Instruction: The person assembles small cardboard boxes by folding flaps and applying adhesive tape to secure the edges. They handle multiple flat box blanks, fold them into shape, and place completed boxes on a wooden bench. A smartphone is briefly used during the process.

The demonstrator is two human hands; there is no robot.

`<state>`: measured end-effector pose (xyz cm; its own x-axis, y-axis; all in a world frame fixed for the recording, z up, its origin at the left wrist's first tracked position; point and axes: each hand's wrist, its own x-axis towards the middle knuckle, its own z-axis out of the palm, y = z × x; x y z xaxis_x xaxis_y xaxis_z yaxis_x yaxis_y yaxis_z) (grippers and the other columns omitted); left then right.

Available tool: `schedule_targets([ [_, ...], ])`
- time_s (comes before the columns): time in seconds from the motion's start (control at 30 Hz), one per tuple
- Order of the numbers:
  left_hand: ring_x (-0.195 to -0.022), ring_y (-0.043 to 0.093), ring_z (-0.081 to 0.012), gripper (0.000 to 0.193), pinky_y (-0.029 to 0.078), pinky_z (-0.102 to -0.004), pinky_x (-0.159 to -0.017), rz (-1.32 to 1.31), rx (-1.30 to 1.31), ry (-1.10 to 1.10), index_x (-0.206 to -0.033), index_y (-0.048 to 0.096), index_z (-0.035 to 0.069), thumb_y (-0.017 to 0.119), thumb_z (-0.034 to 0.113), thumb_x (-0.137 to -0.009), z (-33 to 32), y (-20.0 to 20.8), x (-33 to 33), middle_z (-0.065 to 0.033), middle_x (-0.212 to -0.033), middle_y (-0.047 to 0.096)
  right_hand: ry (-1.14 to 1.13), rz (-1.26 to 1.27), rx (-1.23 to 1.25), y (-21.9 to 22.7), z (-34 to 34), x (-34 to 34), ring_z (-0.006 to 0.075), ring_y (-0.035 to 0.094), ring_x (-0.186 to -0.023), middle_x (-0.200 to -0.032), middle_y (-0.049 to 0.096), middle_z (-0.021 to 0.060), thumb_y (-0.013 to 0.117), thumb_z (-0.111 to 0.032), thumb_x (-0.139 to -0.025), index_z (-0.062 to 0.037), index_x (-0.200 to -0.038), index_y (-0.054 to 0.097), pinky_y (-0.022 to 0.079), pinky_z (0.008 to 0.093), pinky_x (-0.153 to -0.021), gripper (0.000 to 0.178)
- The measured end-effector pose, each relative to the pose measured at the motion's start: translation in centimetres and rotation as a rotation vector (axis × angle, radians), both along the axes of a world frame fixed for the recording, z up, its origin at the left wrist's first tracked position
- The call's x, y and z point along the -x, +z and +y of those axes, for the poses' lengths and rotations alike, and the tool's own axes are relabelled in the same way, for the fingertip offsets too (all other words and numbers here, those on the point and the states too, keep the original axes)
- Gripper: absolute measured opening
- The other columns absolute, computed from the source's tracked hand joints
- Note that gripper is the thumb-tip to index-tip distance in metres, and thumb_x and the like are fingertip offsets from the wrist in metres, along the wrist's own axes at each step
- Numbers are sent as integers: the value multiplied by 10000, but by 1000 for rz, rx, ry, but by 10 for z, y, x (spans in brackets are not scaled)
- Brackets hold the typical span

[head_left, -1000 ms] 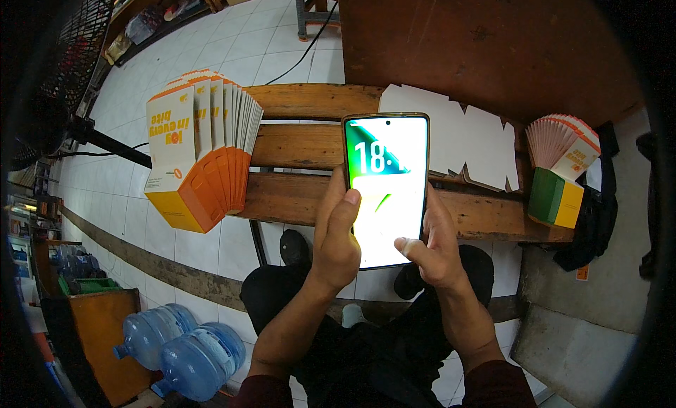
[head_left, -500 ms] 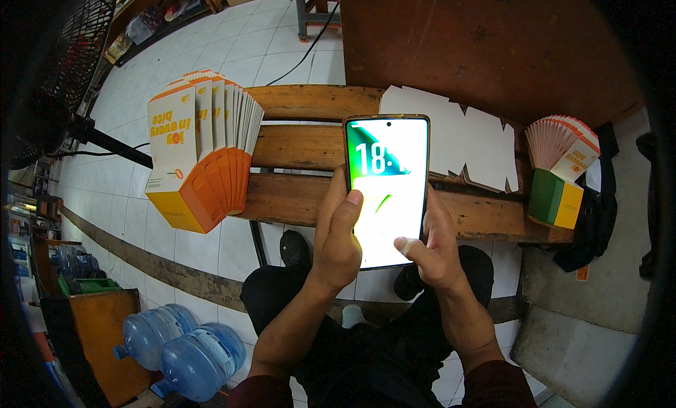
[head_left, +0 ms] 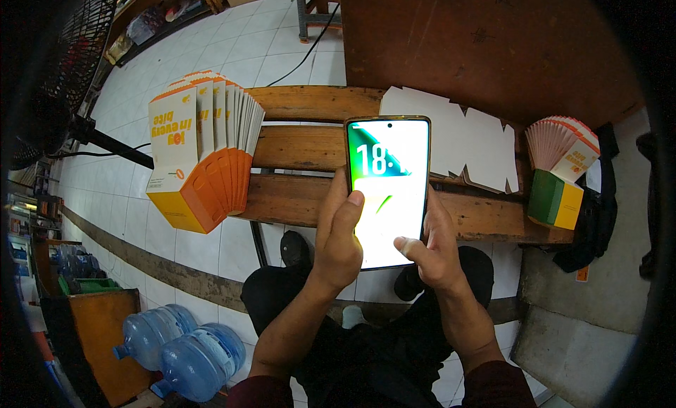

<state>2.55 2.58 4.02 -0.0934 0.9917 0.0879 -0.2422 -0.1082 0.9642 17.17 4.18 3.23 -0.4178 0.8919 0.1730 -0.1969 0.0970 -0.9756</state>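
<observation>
A smartphone [head_left: 389, 204] with a brightly lit screen is held upright above my lap, in front of the wooden bench. My left hand [head_left: 341, 232] grips its left edge, with the thumb resting along the side of the screen. Around the lower right edge wraps my right hand [head_left: 435, 247], its thumb lying over the screen's lower part. The other fingers of both hands are partly hidden behind the phone. Beyond it, flat white cardboard sheets [head_left: 451, 137] with notched edges lie on the bench, partly covered by the phone's upper right corner.
On the slatted bench [head_left: 303, 147], a fanned stack of orange-and-white cartons [head_left: 201, 151] stands left. Another fanned stack with green and yellow ends [head_left: 560, 176] stands right. A black fan [head_left: 74, 112] is at far left. Blue water jugs [head_left: 201, 359] lie on the floor, lower left.
</observation>
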Motion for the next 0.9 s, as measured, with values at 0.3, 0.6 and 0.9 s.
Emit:
schedule_targets([
  [0.3,-921,516,-162,349,424,-318,-849,-68,-22,22,-1183,464,-31,315,211,-982,-1,3,-4,-138,-1021,545,-1,-16,-30,-1,1,0,228,474,-1172,-1222,505,159,548,-3,-724,71,-1382,329,361,358,-1033,698],
  [0.6,-930,529,-168,359,427,-317,-854,-41,-35,15,-1183,469,-30,323,225,-977,0,3,-2,-137,-1016,558,2,-29,-24,0,0,-1,238,478,-1174,-1221,508,170,555,-3,-719,70,-1374,340,353,368,-1040,693],
  [0.9,-919,522,-163,359,424,-314,-845,-52,-34,17,-1169,471,-34,318,231,-980,0,4,-3,-142,-1008,553,-5,-53,-90,-2,2,-2,245,470,-1184,-1223,506,172,542,-12,-706,73,-1368,348,331,372,-1057,696],
])
